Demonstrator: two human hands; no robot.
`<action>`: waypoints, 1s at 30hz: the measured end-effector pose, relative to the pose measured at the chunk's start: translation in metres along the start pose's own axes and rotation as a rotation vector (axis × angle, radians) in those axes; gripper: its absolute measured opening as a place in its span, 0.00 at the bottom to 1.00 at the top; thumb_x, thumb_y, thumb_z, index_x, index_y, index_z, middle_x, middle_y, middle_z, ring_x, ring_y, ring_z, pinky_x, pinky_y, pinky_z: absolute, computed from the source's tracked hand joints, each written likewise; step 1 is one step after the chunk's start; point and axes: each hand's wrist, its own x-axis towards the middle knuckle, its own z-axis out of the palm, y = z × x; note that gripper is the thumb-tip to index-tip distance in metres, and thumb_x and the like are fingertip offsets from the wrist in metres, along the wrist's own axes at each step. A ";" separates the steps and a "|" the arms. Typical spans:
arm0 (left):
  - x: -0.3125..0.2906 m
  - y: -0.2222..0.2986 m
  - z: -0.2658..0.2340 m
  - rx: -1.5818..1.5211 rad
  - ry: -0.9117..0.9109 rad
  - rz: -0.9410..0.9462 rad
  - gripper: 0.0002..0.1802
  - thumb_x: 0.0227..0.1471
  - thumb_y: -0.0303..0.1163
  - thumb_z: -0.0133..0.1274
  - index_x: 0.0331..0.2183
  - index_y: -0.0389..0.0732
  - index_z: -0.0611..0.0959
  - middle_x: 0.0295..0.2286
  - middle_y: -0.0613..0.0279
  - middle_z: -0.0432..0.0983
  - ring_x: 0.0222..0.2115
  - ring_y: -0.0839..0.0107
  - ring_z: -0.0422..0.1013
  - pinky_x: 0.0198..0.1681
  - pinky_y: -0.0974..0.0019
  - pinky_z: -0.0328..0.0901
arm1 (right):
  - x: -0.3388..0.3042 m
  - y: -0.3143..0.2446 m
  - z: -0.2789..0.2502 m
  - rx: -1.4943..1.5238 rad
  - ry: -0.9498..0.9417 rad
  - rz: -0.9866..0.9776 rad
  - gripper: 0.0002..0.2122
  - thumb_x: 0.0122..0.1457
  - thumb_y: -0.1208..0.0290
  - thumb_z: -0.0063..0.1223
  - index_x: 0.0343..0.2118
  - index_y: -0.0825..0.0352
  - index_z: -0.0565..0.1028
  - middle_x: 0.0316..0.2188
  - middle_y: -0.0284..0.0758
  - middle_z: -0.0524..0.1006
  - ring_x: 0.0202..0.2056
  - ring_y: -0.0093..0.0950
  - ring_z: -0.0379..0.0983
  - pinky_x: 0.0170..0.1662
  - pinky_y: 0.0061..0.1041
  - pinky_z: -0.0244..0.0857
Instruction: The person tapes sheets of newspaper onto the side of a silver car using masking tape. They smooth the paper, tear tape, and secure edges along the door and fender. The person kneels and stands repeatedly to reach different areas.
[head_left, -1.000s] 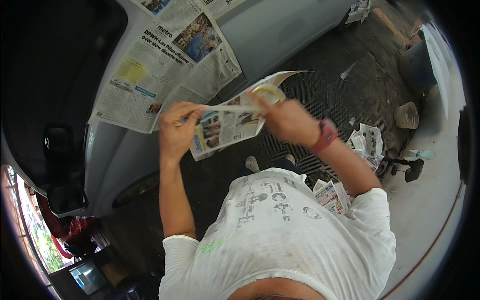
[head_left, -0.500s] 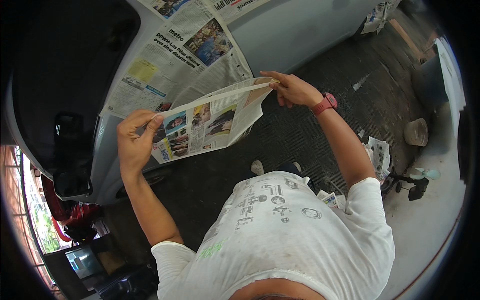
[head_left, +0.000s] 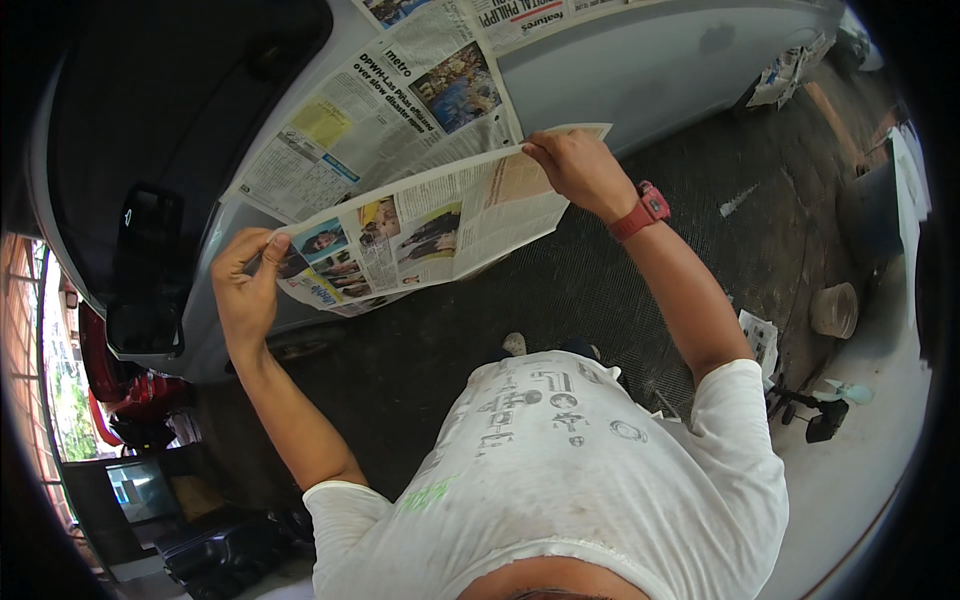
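My left hand (head_left: 246, 290) and right hand (head_left: 588, 175) pinch a newspaper sheet (head_left: 437, 228). Beyond them, it hides some vehicle bodywork (head_left: 620, 85).

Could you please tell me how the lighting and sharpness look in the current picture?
In the head view, the opening at left is washed out and the dark floor dim; also in the head view, the left hand, right hand and newspaper sheet look fairly sharp.

Dark textured floor (head_left: 560, 290) beside a pale wall (head_left: 858, 470)
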 end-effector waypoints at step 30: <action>0.016 0.013 0.103 -0.020 0.196 0.305 0.04 0.55 0.26 0.71 0.35 0.40 0.93 0.28 0.59 0.84 0.31 0.60 0.79 0.36 0.57 0.71 | 0.054 -0.130 -0.088 -0.475 -0.277 -0.090 0.31 0.74 0.61 0.57 0.77 0.54 0.64 0.24 0.40 0.81 0.30 0.40 0.82 0.32 0.41 0.71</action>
